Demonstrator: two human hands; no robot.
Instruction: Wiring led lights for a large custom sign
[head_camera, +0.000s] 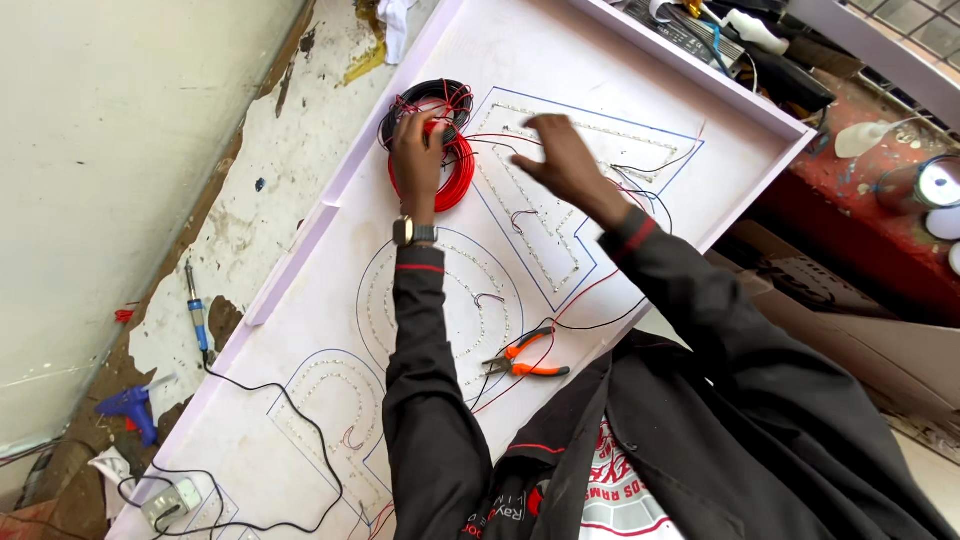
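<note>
While left hand (418, 150) is clamped on wire coil (440, 160), right hand (560, 155) is held open above; coil judged light, springy, best gripped across bundled loops.

Bright, even daylight; soft shadows, slight motion blur.

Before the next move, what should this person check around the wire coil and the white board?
1. Left hand on the wire coil: ok, its fingers rest on the red and black loops.
2. Right hand free: ok, it hovers open above the board, holding nothing.
3. Orange-handled pliers within reach: ok, lying on the white board by the right sleeve.
4. Loose wire end found: cannot tell, the left hand hides it.
5. Soldering iron clear of the wires: ok, it lies off the board.
</note>
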